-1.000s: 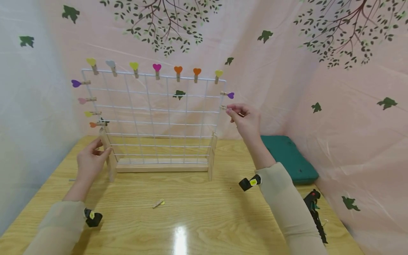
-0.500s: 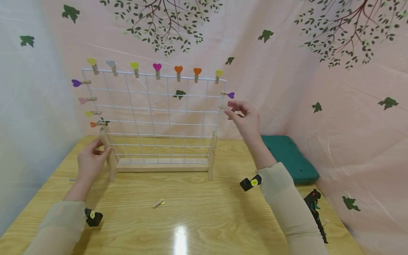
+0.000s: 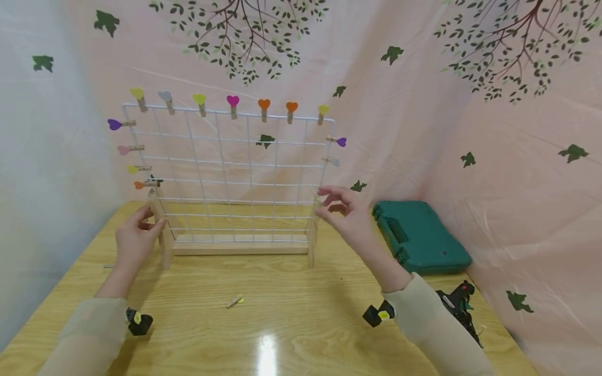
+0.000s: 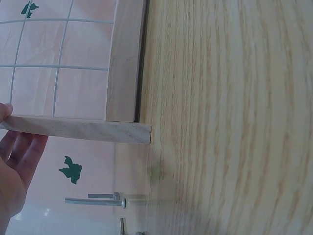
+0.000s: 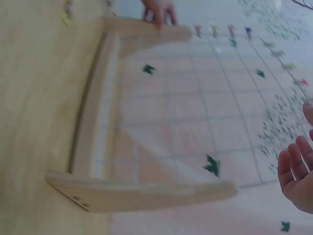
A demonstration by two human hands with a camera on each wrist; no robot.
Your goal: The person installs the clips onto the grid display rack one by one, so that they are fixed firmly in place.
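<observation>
A white wire grid (image 3: 251, 165) stands in a wooden stand (image 3: 240, 251). Small clothespins with coloured hearts line its top and left edges. On the right edge sit a purple-heart clothespin (image 3: 340, 141) and, below it, a pale blue-heart clothespin (image 3: 334, 162). My left hand (image 3: 134, 237) pinches the stand's left wooden post (image 4: 83, 130), thumb on the inner side and fingers on the outer. Beside the top of the right post (image 5: 146, 197) is my right hand (image 3: 348, 219), holding nothing, its fingers loosely bent. One yellow-heart clothespin (image 3: 234, 301) lies on the table in front.
A green case (image 3: 423, 237) lies at the right back of the table. A black tool (image 3: 463, 300) is near the right edge, partly behind my sleeve. Metal rods (image 4: 93, 201) lie left of the stand. A printed cloth (image 3: 376, 31) hangs behind.
My right hand has let go of the pale blue-heart clothespin, which stays clipped to the right edge, and has moved down beside the right post. The left hand keeps its hold.
</observation>
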